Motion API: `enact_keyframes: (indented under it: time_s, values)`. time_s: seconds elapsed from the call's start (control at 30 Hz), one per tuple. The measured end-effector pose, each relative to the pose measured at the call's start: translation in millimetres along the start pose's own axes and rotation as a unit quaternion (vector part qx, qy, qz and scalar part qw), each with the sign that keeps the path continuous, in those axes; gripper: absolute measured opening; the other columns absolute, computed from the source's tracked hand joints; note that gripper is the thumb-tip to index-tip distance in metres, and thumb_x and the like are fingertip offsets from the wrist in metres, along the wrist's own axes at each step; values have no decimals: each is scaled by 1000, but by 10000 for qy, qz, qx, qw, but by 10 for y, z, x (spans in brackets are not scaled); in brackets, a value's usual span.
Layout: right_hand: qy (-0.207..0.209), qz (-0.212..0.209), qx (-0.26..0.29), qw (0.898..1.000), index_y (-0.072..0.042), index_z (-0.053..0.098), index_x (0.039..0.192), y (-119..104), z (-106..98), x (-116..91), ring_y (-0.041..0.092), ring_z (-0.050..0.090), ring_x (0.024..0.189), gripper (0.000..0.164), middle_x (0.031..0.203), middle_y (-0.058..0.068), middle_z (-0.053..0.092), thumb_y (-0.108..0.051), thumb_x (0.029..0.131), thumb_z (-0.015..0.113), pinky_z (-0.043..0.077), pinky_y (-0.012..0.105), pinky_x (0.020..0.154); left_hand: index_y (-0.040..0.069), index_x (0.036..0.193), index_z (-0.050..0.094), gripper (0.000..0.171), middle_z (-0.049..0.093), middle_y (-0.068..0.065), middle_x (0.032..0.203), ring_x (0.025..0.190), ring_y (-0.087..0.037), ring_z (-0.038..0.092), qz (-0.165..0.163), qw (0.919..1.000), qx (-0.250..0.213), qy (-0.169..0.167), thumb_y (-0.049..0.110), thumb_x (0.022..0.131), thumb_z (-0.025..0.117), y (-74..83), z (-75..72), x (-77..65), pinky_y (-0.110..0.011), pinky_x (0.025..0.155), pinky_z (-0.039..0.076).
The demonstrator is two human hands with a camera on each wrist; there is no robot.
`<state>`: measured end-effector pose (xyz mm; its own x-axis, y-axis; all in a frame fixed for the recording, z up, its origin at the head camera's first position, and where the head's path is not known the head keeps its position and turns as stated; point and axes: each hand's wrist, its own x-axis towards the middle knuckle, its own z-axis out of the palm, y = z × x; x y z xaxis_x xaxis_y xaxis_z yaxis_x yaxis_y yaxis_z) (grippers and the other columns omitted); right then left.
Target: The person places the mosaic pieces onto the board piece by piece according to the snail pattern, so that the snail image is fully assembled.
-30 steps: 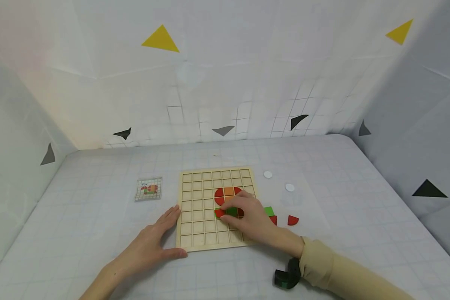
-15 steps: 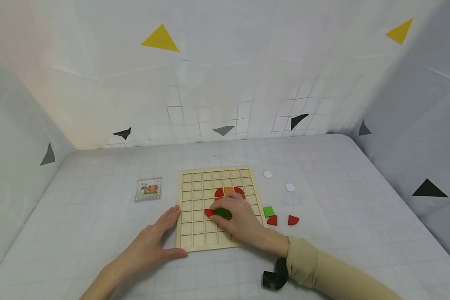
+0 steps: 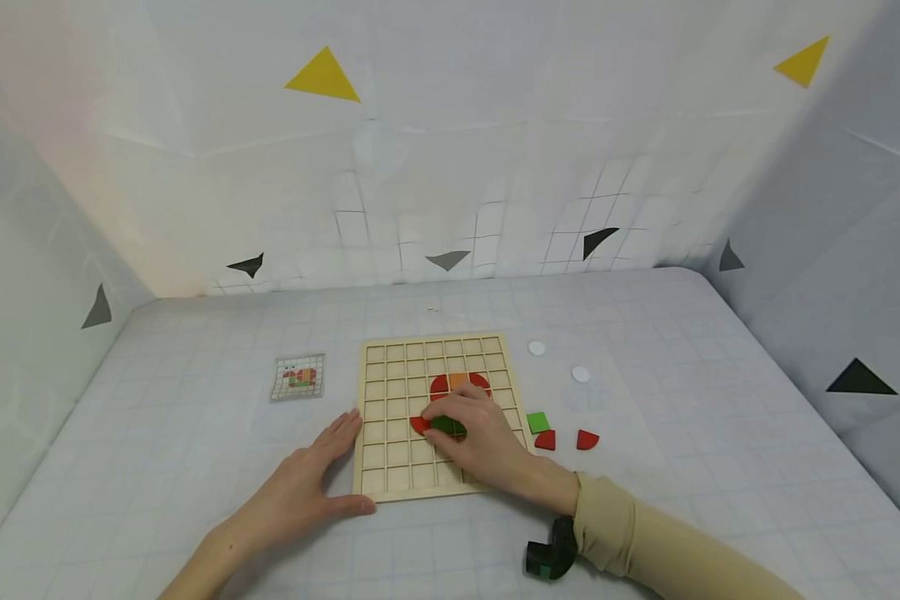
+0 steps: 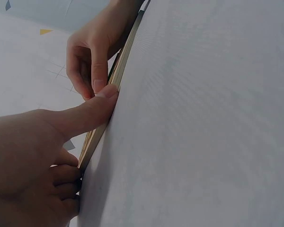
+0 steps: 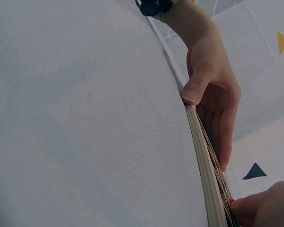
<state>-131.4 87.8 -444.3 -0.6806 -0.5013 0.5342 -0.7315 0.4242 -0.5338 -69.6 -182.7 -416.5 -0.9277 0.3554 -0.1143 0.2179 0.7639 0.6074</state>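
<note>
A wooden grid board [image 3: 385,454] lies on the table. My left hand [image 3: 303,475] rests at its left side, fingers along the edge and thumb at the front left corner. Over the board, my right hand [image 3: 483,437] pinches a red quarter-circle tile [image 3: 419,425] between thumb and index finger, down at a grid cell. Green tiles [image 3: 447,425] show in the board beneath that hand. Behind it sit an orange tile [image 3: 458,380] and red rounded tiles [image 3: 438,385], partly hidden. In the right wrist view, the right fingertips [image 5: 241,207] meet the red tile at the board's surface.
Right of the board lie a green square tile [image 3: 538,423], two red quarter-circle tiles [image 3: 587,439] and two white discs [image 3: 536,348]. A small picture card [image 3: 297,377] lies to the left. A black strap-like device [image 3: 551,554] is under the right wrist.
My right hand has moved left across the board with the red quarter-circle tile, then stayed there over the last half second. The left hand has kept its place at the board's edge.
</note>
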Motion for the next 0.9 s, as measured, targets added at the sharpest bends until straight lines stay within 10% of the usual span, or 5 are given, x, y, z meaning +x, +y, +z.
enact_keyframes:
  time_s: [0.53,0.9]
  values:
    - [312,-491,-89,9983,-10,75,102,-2,-17,8,14,62,101,19,110,-1,74,-7,83,79,52,31,87,12,158,30,111,25,-4,165,152,-29,25,12,10000,6,2,63,72,79,3,2,-1,-67,111,31]
    - [44,-135,693,9975,-9,74,107,121,-567,-23,20,62,93,27,102,2,75,-2,82,80,55,37,77,12,158,30,111,26,-3,165,152,-27,25,-2,10000,21,26,59,71,82,6,3,9,-60,114,32]
